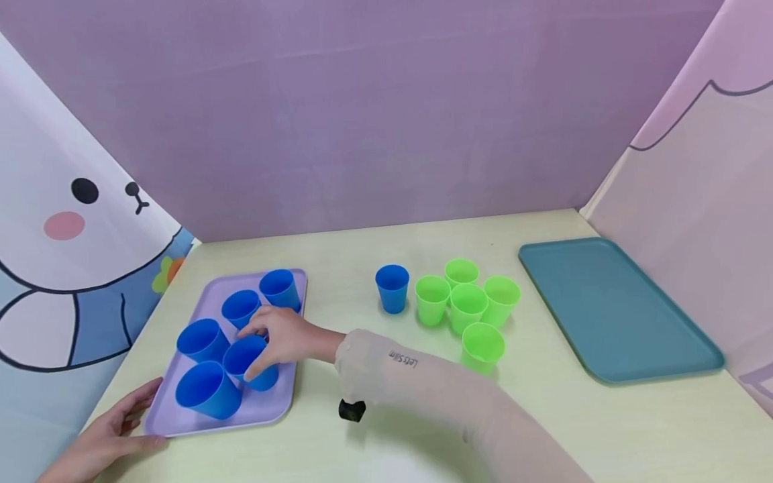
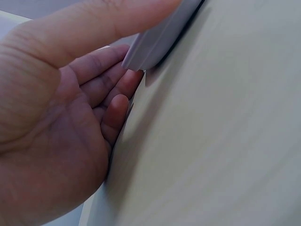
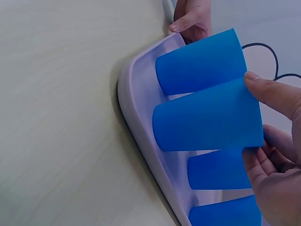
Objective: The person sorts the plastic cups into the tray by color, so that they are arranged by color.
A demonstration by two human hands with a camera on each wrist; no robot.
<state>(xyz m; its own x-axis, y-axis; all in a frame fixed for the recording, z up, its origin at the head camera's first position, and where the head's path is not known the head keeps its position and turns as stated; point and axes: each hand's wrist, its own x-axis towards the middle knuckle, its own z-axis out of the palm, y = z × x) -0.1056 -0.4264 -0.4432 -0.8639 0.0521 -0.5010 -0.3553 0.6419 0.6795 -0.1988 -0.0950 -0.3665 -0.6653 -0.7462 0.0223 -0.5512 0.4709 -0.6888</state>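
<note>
My right hand [image 1: 288, 334] holds a blue cup [image 3: 207, 117] near its rim, thumb on one side and fingers on the other. That cup stands on a lilac tray [image 1: 266, 408] among several other blue cups [image 1: 208, 390], all upright with open tops. At the tray's near left corner is my left hand [image 1: 111, 433], its thumb along the front edge and its fingers at the left side. In the left wrist view, the thumb [image 2: 94, 28] and curled fingers lie on either side of the tray corner [image 2: 153, 47].
One blue cup [image 1: 392, 290] stands mid-table, left of a cluster of several light green cups [image 1: 468, 310]. A teal tray [image 1: 622, 312] lies on the right. Purple cloth [image 1: 386, 121] rises behind the table, with printed panels at both sides.
</note>
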